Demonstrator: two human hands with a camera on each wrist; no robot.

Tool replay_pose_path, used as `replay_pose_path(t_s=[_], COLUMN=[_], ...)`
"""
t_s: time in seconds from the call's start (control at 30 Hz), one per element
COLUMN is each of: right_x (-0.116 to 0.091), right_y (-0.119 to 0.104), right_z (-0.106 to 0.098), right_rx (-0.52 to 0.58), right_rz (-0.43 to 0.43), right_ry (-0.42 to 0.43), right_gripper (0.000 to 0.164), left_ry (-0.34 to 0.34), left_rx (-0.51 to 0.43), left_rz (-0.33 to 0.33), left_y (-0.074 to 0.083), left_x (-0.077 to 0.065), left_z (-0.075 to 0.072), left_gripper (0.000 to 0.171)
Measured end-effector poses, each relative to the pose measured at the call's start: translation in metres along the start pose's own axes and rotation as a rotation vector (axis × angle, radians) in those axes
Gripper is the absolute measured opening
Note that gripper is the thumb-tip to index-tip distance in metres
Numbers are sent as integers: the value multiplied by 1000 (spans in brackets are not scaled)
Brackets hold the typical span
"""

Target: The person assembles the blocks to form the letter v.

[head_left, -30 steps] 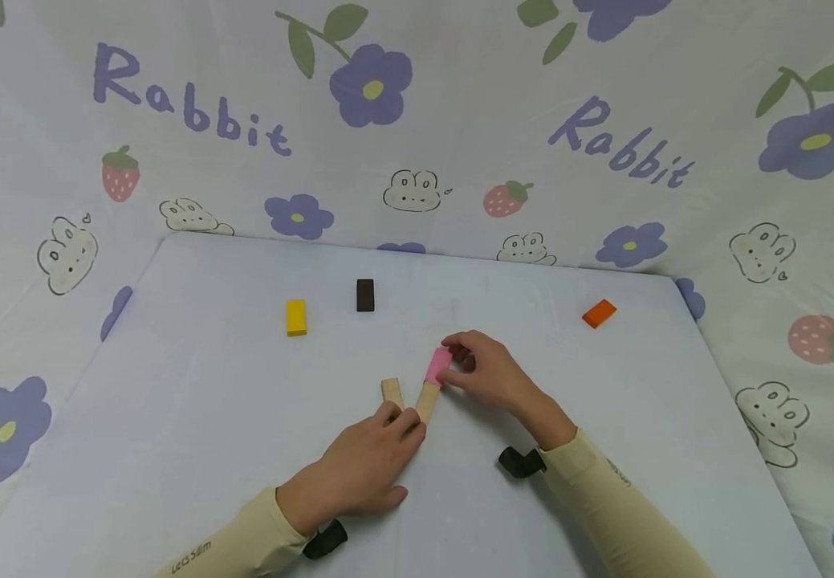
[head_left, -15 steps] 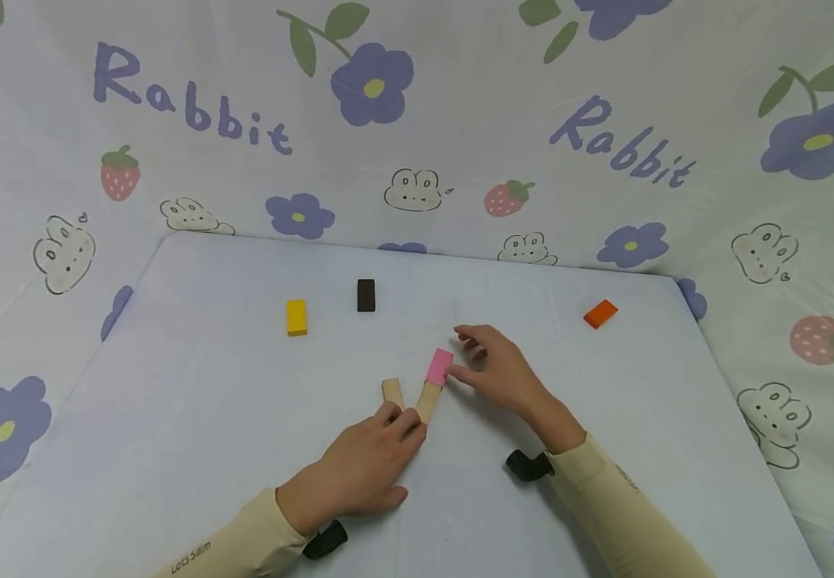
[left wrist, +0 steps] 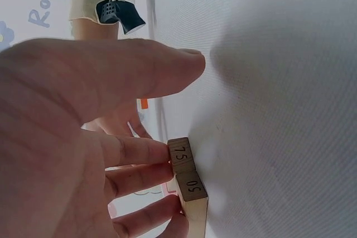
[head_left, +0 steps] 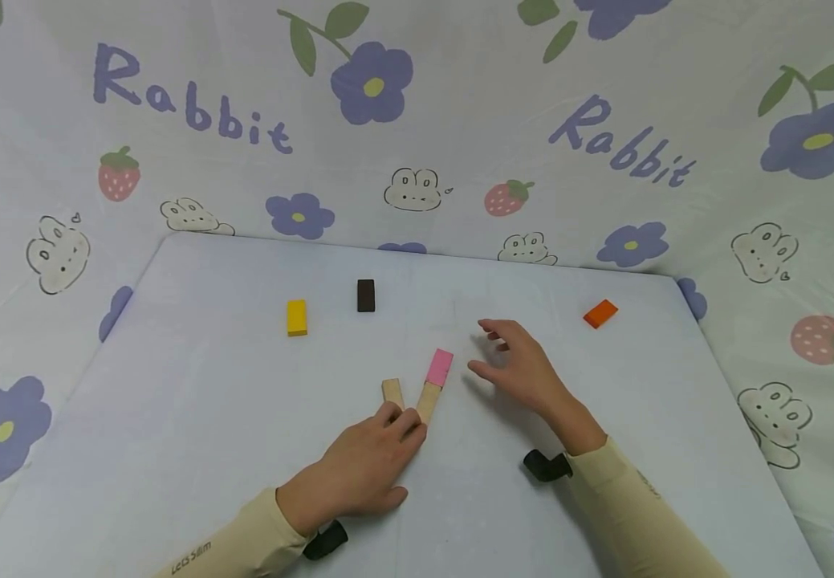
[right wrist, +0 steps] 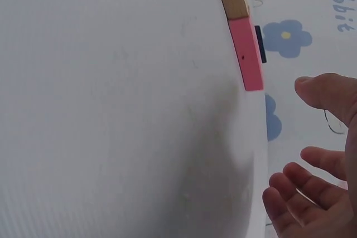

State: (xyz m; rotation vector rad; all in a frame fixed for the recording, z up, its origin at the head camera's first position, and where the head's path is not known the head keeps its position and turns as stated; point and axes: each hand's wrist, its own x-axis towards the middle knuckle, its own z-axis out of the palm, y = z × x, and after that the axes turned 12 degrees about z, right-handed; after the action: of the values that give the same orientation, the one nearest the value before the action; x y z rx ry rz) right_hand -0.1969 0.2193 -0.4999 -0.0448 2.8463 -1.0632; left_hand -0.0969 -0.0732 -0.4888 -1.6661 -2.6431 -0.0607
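Two plain wooden blocks, a left one point(head_left: 392, 391) and a right one point(head_left: 428, 404), lie in a V on the white table, their near ends under my left hand point(head_left: 362, 466). Its fingertips rest against them while the thumb stays apart. In the left wrist view, end faces marked 75 point(left wrist: 181, 153) and 50 point(left wrist: 192, 187) show beside the fingers. A pink block point(head_left: 440, 368) continues the right wooden block end to end. My right hand point(head_left: 521, 369) hovers to the right of the pink block, fingers loosely bent, thumb apart, holding nothing.
Farther back on the table point(head_left: 171, 385) lie a yellow block point(head_left: 297, 318), a dark brown block point(head_left: 365, 295) and, at the right, an orange block point(head_left: 600, 314). A patterned cloth point(head_left: 243, 193) rises behind the table.
My right hand has let go of the pink block and moved away to the right, its fingers spreading. The pink block stays against the wooden block. My left hand keeps its place.
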Motion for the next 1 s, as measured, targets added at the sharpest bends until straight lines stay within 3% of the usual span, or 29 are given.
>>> replay_pose_path(t_s=[0.3, 1.0], right_x=[4, 15], right_y=[15, 29], right_z=[-17, -56], right_rx=[-12, 21], right_rz=[-1, -1], right_ry=[75, 172], right_gripper=[69, 67], left_ry=[-25, -7], left_rx=[-7, -31], left_rz=[-4, -9], left_y=[0, 0], left_x=[1, 0], left_z=[1, 1], left_gripper=[63, 61])
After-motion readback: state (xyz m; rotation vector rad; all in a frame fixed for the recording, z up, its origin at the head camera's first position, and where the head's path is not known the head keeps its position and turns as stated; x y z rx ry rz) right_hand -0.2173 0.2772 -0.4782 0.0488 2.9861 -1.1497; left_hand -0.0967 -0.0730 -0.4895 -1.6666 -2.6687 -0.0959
